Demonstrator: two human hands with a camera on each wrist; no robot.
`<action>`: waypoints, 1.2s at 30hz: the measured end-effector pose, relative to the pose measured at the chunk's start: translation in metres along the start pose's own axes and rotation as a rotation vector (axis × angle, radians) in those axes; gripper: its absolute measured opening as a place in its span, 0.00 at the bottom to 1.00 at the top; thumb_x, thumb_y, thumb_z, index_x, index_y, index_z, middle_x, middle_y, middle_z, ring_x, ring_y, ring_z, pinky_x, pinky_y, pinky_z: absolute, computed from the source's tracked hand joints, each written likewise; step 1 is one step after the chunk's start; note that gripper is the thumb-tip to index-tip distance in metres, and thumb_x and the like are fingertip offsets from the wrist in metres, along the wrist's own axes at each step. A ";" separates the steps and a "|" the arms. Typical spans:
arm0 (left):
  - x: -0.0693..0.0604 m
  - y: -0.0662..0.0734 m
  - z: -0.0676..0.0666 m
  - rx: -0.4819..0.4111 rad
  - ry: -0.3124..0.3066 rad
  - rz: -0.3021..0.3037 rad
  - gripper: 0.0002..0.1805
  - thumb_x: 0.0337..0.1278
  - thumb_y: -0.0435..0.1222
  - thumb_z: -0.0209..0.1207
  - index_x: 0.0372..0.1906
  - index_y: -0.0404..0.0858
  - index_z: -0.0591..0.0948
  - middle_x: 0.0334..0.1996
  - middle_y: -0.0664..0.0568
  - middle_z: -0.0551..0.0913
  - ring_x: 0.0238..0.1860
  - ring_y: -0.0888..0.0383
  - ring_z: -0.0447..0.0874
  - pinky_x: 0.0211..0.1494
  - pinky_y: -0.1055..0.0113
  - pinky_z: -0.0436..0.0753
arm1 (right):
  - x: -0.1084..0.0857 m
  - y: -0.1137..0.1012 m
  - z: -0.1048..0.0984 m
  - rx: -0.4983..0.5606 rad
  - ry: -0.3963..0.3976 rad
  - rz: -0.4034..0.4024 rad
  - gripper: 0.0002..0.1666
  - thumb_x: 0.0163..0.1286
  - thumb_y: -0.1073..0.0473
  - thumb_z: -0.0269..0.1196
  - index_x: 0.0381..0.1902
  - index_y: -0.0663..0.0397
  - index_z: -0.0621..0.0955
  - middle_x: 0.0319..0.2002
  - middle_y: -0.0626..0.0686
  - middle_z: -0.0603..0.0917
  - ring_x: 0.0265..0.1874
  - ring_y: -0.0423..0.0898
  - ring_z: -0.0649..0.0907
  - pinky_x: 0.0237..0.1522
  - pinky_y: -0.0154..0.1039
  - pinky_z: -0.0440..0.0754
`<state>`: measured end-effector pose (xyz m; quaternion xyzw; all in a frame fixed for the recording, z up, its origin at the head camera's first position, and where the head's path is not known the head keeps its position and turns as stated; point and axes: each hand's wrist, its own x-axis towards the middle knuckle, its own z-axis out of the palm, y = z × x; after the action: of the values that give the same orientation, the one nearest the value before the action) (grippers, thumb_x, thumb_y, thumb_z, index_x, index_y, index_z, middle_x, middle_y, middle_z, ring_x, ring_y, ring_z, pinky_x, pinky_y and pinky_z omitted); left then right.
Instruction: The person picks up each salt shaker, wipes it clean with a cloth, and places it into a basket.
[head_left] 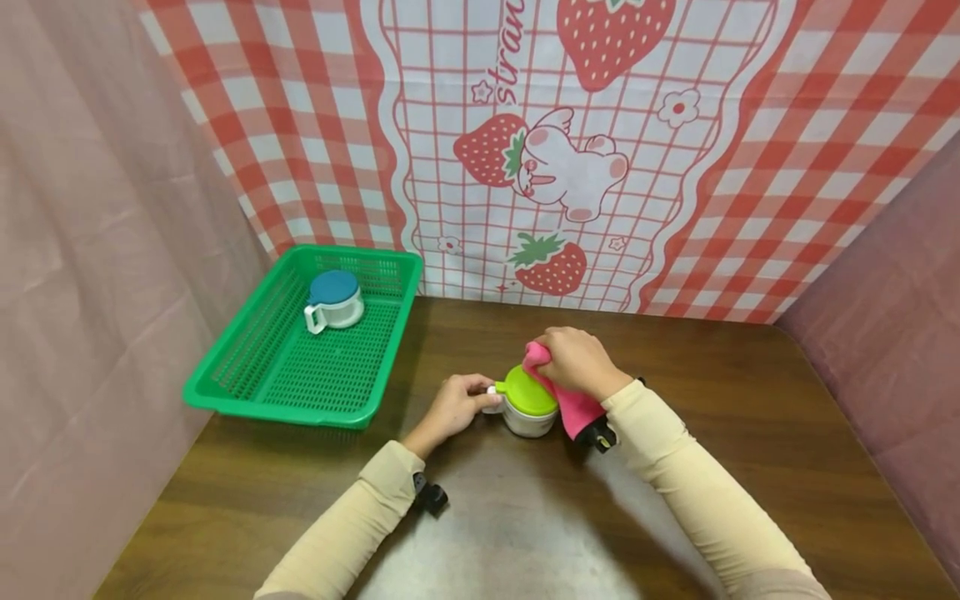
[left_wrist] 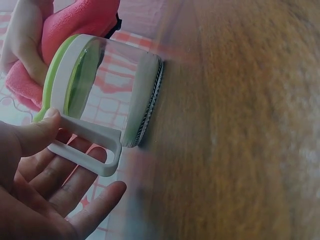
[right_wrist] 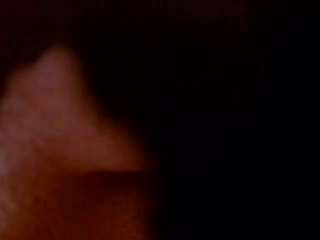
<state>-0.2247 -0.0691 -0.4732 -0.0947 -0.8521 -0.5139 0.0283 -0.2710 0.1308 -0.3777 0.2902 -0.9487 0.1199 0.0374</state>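
A clear jar (head_left: pixel 529 425) with a lime-green lid (head_left: pixel 532 390) and a white side handle (left_wrist: pixel 84 159) stands upright on the wooden table. My left hand (head_left: pixel 453 405) pinches that handle near its top, thumb on one side; in the left wrist view the little finger reaches out free. Over on the jar's right, my right hand (head_left: pixel 576 360) grips a pink cloth (head_left: pixel 579 408) and presses it to the lid's edge. The cloth hangs down below the hand, over part of the wrist camera. The right wrist view is dark and blurred, with only a patch of skin showing.
A green plastic basket (head_left: pixel 281 412) sits at the left of the table (head_left: pixel 675 517). Inside it, toward the back, is a similar jar with a blue lid (head_left: pixel 334 287). A red-checked strawberry cloth (head_left: pixel 570 167) hangs behind, and pink curtains close off both sides.
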 end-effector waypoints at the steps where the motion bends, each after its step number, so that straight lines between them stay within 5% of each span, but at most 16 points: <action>1: 0.000 0.001 0.000 0.001 0.001 0.000 0.10 0.52 0.34 0.68 0.39 0.32 0.87 0.35 0.43 0.89 0.34 0.58 0.83 0.38 0.73 0.79 | 0.000 0.000 0.000 -0.002 -0.001 0.002 0.10 0.59 0.51 0.68 0.36 0.47 0.87 0.31 0.50 0.84 0.28 0.48 0.80 0.29 0.46 0.78; 10: -0.001 0.002 0.000 0.003 0.002 0.006 0.10 0.53 0.34 0.68 0.39 0.32 0.86 0.35 0.42 0.89 0.36 0.56 0.84 0.38 0.72 0.80 | 0.000 0.005 0.000 -0.020 0.016 0.024 0.11 0.57 0.51 0.70 0.37 0.48 0.87 0.32 0.51 0.85 0.32 0.51 0.82 0.32 0.50 0.80; 21: -0.002 0.000 0.001 0.009 0.000 0.008 0.11 0.52 0.33 0.68 0.39 0.31 0.86 0.34 0.42 0.89 0.35 0.56 0.84 0.39 0.73 0.79 | -0.007 0.024 0.002 -0.017 0.027 0.084 0.08 0.59 0.53 0.67 0.24 0.48 0.82 0.29 0.53 0.83 0.29 0.52 0.80 0.30 0.51 0.78; 36: -0.003 0.001 0.001 0.013 0.007 0.003 0.10 0.52 0.33 0.68 0.39 0.31 0.86 0.35 0.42 0.89 0.36 0.53 0.85 0.39 0.73 0.79 | -0.024 0.032 0.004 0.016 0.046 0.085 0.10 0.59 0.51 0.69 0.32 0.51 0.85 0.27 0.51 0.83 0.27 0.52 0.80 0.31 0.50 0.77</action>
<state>-0.2210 -0.0683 -0.4727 -0.0940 -0.8553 -0.5085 0.0324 -0.2692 0.1680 -0.3916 0.2469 -0.9581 0.1354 0.0519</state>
